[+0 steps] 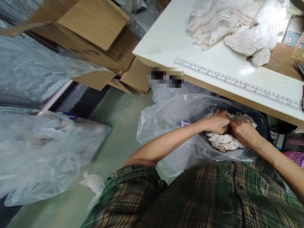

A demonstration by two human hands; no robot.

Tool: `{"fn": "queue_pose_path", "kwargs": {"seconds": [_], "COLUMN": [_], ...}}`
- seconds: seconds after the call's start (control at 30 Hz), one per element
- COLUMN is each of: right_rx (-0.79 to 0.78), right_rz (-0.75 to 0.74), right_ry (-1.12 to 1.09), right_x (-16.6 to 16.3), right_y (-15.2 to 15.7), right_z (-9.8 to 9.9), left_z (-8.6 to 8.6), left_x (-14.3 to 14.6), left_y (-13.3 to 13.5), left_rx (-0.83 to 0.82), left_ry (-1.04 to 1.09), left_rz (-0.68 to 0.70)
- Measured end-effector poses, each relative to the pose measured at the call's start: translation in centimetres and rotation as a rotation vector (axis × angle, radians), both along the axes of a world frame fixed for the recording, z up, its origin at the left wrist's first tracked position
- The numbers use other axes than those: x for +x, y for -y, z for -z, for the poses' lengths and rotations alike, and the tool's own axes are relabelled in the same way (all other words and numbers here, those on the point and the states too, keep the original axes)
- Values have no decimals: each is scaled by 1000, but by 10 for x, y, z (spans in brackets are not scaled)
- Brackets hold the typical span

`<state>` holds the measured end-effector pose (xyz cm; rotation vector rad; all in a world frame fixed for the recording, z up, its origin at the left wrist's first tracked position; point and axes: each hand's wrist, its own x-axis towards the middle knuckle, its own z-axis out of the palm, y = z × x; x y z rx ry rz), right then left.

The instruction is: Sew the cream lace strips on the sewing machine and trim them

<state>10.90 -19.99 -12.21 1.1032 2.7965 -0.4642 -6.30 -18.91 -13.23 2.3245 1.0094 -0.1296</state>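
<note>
Cream lace trim [224, 141] lies bunched in a dark container [260, 122] beneath the table edge. A clear plastic bag [163, 117] spreads around and under it. My left hand [218, 122] is closed, its fingers curled down into the lace. Close against it, my right hand [243, 132] is also closed, thumb and fingers pressed together in the same bunch. The fingertips of both hands meet and partly hide what they grip, which looks like the lace itself.
A white table [163, 41] with a printed ruler [237, 83] carries more lace [220, 22]. An open cardboard box [95, 25] stands far left. Filled plastic bags [47, 152] lie on the green floor [118, 126]. A pink basket [294, 156] sits at the right.
</note>
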Motion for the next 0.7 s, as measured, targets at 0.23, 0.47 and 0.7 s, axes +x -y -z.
{"fn": "queue_pose_path", "kwargs": {"seconds": [0.23,0.47,0.7], "right_rx": [20,52,-15], "right_rz": [79,230,200], "right_ry": [-264,-576,-609], "right_x": [7,10,12], "right_y": [-2,17,6], "right_z": [24,49,36], "left_z": [5,16,23], "left_x": [-12,-23,-9], "left_y": [2,20,17], "left_rx": [38,94,133], "left_ry": [161,277,256], "left_rz": [-52,-151,-144]}}
